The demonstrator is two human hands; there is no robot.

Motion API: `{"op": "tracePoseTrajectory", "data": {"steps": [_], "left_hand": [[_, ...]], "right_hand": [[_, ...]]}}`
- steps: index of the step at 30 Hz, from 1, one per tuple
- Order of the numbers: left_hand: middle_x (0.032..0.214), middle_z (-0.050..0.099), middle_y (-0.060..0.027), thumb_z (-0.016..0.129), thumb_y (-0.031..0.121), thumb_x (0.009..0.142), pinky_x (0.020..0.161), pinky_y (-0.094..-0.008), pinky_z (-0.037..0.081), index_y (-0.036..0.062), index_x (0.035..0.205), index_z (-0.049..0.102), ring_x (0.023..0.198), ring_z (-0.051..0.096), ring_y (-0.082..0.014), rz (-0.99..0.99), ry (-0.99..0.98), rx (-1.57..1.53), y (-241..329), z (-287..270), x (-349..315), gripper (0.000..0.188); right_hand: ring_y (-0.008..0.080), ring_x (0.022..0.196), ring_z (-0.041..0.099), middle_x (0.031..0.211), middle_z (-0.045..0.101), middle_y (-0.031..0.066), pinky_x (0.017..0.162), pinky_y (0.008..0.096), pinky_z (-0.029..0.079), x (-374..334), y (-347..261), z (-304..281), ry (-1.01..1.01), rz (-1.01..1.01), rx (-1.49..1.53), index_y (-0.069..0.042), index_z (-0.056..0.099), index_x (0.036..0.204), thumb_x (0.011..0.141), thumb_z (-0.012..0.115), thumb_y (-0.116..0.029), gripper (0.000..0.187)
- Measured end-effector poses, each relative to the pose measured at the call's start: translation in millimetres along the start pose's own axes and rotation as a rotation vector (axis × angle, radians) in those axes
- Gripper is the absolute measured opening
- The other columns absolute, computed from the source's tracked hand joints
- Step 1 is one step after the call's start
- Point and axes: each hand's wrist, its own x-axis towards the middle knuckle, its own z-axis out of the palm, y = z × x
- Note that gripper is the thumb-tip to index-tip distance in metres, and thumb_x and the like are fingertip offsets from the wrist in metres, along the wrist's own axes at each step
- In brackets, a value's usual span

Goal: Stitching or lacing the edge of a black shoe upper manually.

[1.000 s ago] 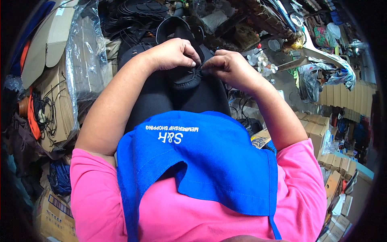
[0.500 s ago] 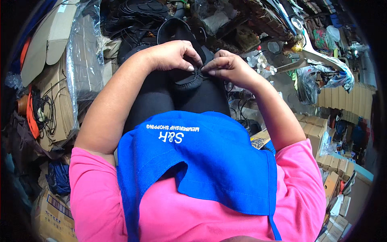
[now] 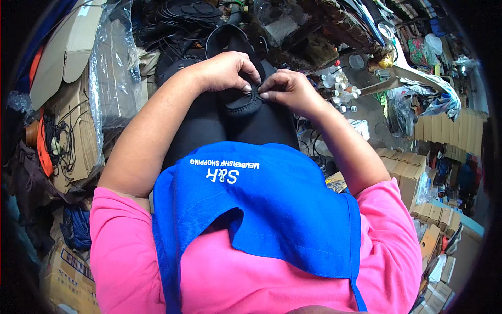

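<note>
A black moccasin-style shoe (image 3: pixel 243 106) with a gathered, stitched toe rests on my black-trousered lap, its toe toward me and its heel pointing away. Over the shoe's upper, my left hand (image 3: pixel 230 72) pinches with thumb and forefinger at a thin dark lace (image 3: pixel 255 94). From the other side my right hand (image 3: pixel 293 91) pinches the same small spot, thumb and bent forefinger together. The two sets of fingertips almost meet. Black lace on black shoe makes the exact shape of the knot or bow hard to make out.
A blue apron (image 3: pixel 261 209) covers my front. Black cords or straps (image 3: pixel 178 21) are heaped beyond my knees. Cardboard (image 3: pixel 68 47) and plastic-wrapped sheets (image 3: pixel 112 78) stand at the left. Small bottles (image 3: pixel 342 89), a white curved stand (image 3: pixel 405 65) and cardboard boxes (image 3: pixel 405 167) are at the right.
My right hand has shifted slightly left, its forefinger more bent and closer to the left fingertips. The left hand and the shoe have hardly moved.
</note>
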Motion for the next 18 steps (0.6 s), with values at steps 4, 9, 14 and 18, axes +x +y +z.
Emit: {"op": "tracePoseTrajectory", "data": {"steps": [4, 9, 14, 18], "left_hand": [[0.096, 0.055, -0.0093, 0.062, 0.002, 0.075, 0.089, -0.0325, 0.044, 0.0053, 0.101, 0.066, 0.098, 0.055, -0.0246, 0.05, 0.295, 0.1, 3.6, 11.3, -13.7, 0.027], [0.095, 0.056, -0.0148, 0.051, -0.008, 0.078, 0.085, -0.0368, 0.046, 0.002, 0.099, 0.064, 0.094, 0.058, -0.0304, 0.04, 0.688, 0.209, 23.2, 19.3, -63.3, 0.026], [0.084, 0.058, -0.0113, 0.06, -0.007, 0.075, 0.074, -0.0367, 0.049, 0.0024, 0.089, 0.066, 0.081, 0.06, -0.0293, -0.08, 0.699, 0.248, 39.4, 51.8, -93.6, 0.019], [0.082, 0.059, -0.0085, 0.064, -0.003, 0.072, 0.075, -0.0373, 0.048, 0.0057, 0.086, 0.067, 0.08, 0.06, -0.0277, -0.113, 0.78, 0.371, 32.7, 60.4, -92.0, 0.017]], "right_hand": [[0.0284, 0.076, 0.061, 0.077, 0.058, 0.0109, 0.069, 0.0361, 0.05, -6.3, -19.1, -1.6, 0.086, -0.195, -0.247, -0.013, 0.071, 0.094, 0.075, 0.071, -0.012, 0.018], [0.0287, 0.074, 0.059, 0.077, 0.056, 0.0115, 0.069, 0.0382, 0.049, -19.0, -22.3, -1.3, 0.087, -0.183, -0.403, -0.014, 0.071, 0.099, 0.076, 0.068, -0.009, 0.023], [0.0264, 0.088, 0.055, 0.086, 0.055, 0.0108, 0.087, 0.0394, 0.039, -35.9, -25.5, 21.3, 0.127, -0.144, -0.614, -0.013, 0.066, 0.113, 0.08, 0.059, -0.011, 0.034], [0.0258, 0.086, 0.055, 0.084, 0.054, 0.0102, 0.083, 0.0401, 0.039, -35.4, -25.7, 20.1, 0.132, -0.145, -0.599, -0.014, 0.067, 0.112, 0.079, 0.059, -0.01, 0.035]]}}
